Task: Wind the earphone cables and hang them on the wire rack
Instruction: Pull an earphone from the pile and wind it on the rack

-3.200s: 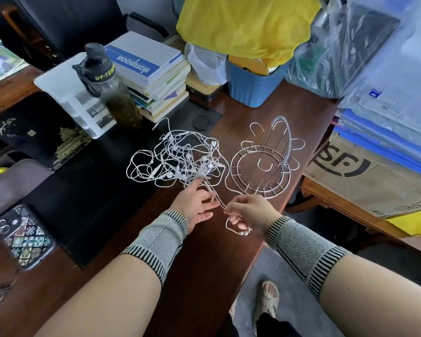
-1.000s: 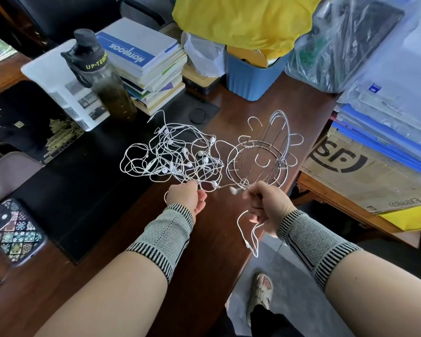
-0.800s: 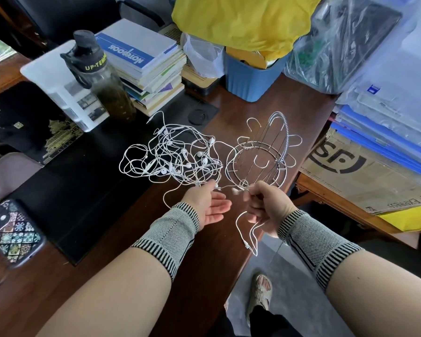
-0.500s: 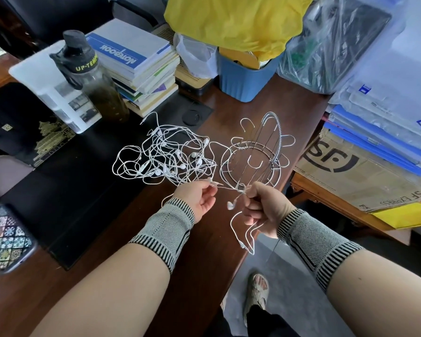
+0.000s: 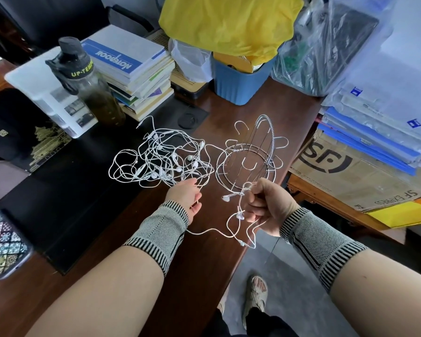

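Observation:
A tangle of white earphone cables [image 5: 161, 161] lies on the brown desk [image 5: 204, 251], partly on a black mat. To its right stands the silver wire rack [image 5: 249, 156] with hooks around a ring. My right hand [image 5: 265, 205] is closed on one earphone cable [image 5: 238, 215], with earbuds sticking out left of the fist and loops hanging over the desk edge. My left hand [image 5: 186, 197] rests at the near edge of the tangle, fingers apart, touching strands. A loose strand runs from under my left wrist to the hanging loops.
A dark water bottle [image 5: 90, 81] and a stack of notebooks [image 5: 131, 66] stand behind the tangle. A blue bin [image 5: 238, 83] with a yellow bag sits at the back. A patterned phone [image 5: 3, 244] lies at the left. Boxes and folders [image 5: 365, 152] crowd the right.
My right hand has pulled one cable further out of the tangle and gathered it in its fist. My left hand has let go of its pinch and reached into the tangle's near edge.

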`<action>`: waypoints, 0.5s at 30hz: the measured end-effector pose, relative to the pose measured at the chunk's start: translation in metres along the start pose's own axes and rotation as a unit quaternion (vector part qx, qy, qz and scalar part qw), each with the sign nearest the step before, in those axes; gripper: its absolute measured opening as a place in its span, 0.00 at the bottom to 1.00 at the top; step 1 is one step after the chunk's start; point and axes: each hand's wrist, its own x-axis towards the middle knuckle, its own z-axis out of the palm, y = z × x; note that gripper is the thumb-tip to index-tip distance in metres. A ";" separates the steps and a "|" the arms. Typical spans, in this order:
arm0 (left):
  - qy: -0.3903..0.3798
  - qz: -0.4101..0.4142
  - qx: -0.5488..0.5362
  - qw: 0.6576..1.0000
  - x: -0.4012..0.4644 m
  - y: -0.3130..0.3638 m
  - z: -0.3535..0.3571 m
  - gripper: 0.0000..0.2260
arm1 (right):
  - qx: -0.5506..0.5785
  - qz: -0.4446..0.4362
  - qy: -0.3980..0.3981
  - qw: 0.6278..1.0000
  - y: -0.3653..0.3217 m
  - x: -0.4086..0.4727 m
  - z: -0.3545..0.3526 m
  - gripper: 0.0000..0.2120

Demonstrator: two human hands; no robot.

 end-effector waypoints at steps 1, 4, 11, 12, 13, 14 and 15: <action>-0.005 0.018 0.021 1.000 -0.003 0.000 0.002 0.17 | 0.003 0.000 -0.004 1.000 0.000 -0.001 0.000 0.13; -0.043 0.084 0.089 0.991 -0.018 0.000 0.009 0.16 | 0.010 -0.003 -0.016 1.000 -0.001 -0.003 -0.002 0.13; -0.241 0.116 0.198 0.943 -0.041 0.001 0.025 0.13 | 0.019 -0.016 -0.013 1.000 -0.003 -0.006 -0.004 0.11; -0.253 0.123 0.214 0.936 -0.043 0.002 0.026 0.12 | 0.018 -0.015 -0.011 1.000 -0.004 -0.007 -0.005 0.12; -0.265 0.132 0.221 0.929 -0.045 0.002 0.027 0.11 | 0.017 -0.015 -0.008 1.000 -0.004 -0.008 -0.005 0.13; -0.280 0.142 0.222 0.923 -0.048 0.002 0.027 0.08 | 0.014 -0.016 -0.002 1.000 -0.005 -0.009 -0.006 0.15; -0.290 0.152 0.224 0.918 -0.049 0.002 0.028 0.06 | 0.008 -0.018 0.005 1.000 -0.006 -0.010 -0.007 0.16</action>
